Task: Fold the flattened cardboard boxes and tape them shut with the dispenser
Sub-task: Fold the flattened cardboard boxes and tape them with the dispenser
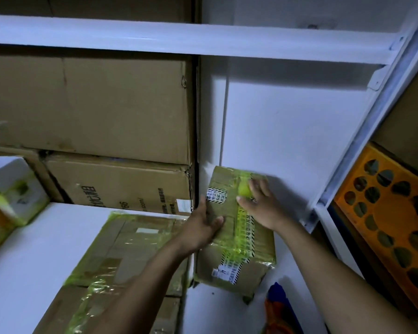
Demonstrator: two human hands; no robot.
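Note:
A small cardboard box [227, 184], sealed with yellow-green tape and striped labels, sits tilted against the white wall. My left hand [203, 227] grips its left edge, thumb along the side and fingers curled onto the top. My right hand [258, 206] lies on the top face with fingers spread and fairly straight, touching the yellow tape strip. A larger taped cardboard box [130, 247] lies flat on the white surface to the left, close beside the small one. A blurred blue and orange object [278, 309] shows at the bottom; I cannot tell what it is.
Big brown cartons [121, 104] are stacked behind on the left under a white shelf beam [179, 39]. White and green small boxes [12, 189] stand at the far left. An orange perforated crate [391, 225] fills the rack beyond a slanted white post [352, 150].

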